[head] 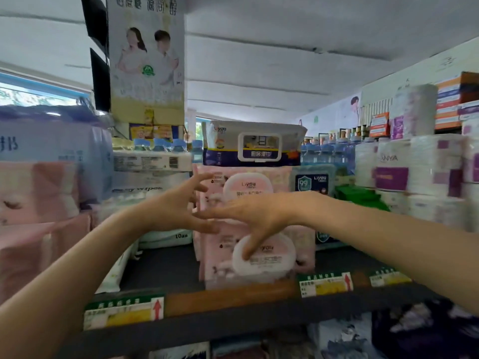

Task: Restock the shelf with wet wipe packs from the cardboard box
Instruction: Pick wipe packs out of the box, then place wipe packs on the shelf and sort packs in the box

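Head view: both hands at the pink wipe packs mid-frame, cardboard box out of sight.

Left hand (178,208) hovers with fingers spread, holding nothing; right hand (259,218) is open too, fingertips pressing the lid of the lower pack (261,257). That pack stands close to the shelf edge (233,320); a stray nudge could tip it off, or topple the stack above. Bare shelf lies lower left of it.

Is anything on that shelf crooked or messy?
A little. The lower pink wet wipe pack with the round white lid leans at the shelf's front edge, tilted rather than square with the pink pack above it. The right hand touches its lid with its fingers; the left hand hovers open. Nothing looks spilled or torn.
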A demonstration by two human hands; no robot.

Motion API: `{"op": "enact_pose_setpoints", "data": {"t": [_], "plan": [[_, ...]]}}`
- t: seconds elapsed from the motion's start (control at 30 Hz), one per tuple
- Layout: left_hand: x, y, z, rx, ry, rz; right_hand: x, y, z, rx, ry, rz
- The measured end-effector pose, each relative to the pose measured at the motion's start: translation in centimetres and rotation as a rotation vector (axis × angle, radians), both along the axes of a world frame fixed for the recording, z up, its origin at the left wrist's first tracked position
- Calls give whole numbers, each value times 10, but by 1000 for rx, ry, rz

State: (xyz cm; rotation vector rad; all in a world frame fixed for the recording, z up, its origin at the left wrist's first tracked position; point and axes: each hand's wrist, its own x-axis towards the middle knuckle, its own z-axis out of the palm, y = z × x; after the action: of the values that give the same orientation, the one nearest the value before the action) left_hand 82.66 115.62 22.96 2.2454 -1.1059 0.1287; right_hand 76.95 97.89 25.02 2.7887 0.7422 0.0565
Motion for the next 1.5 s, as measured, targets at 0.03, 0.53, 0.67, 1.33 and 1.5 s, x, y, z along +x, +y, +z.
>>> {"op": "enact_pose_setpoints", "data": {"t": [0.03,0.53,0.67,1.33,1.5], "plan": [[-1,0,1,6,-8,18,-1,1,-1,40,9,-20],[-132,-205,-53,50,-329,-492,-213,-140,-50,576,-135,-781],[-227,-277,-124,220,-206,-827,-353,-182,-120,704,-10,-1174],[-763,-322,-483,1145,-27,-1638,-926,-30,-546,1116,534,-2540],[-834,-311,-559,1287,-114,-1637,-962,-18,-641,941,637,-2604]]}}
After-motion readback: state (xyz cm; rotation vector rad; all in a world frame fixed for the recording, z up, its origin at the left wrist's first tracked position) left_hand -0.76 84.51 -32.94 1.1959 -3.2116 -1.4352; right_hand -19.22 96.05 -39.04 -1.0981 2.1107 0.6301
